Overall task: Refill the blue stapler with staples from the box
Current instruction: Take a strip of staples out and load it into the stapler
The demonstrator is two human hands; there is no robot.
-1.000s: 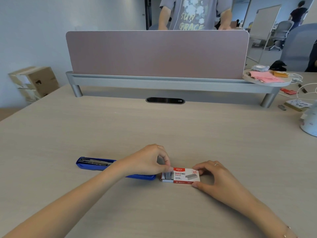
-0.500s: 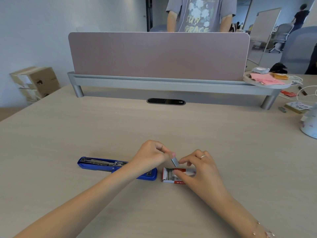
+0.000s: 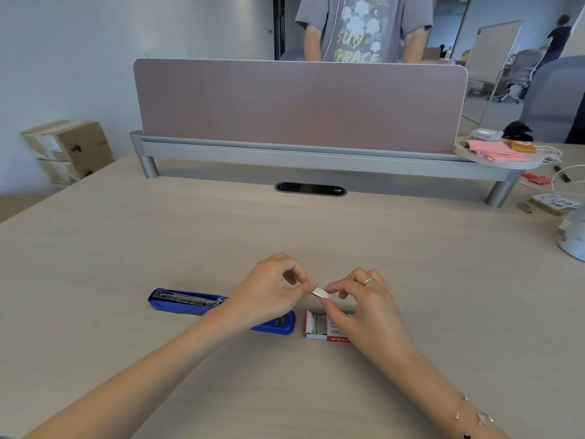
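The blue stapler (image 3: 180, 303) lies flat and opened out on the wooden desk, its metal staple channel facing up; my left forearm crosses over its right half. Just right of it sits the small red and white staple box (image 3: 316, 327), its drawer slid out to the left with staples showing inside. Above the box, a short silver strip of staples (image 3: 319, 293) is pinched at both ends: my left hand (image 3: 272, 294) grips its left end, my right hand (image 3: 364, 304) its right end. My right hand hides most of the box.
A pink divider panel (image 3: 300, 106) on a grey rail closes the desk's far side, and a person stands behind it. At the right are a round shelf with pink papers (image 3: 497, 150), cables and a white object (image 3: 574, 242). Cardboard boxes (image 3: 68, 150) stand at the left.
Both hands left the box on the desk and rose a little, with a strip of staples drawn out of it and now held between them above the box.
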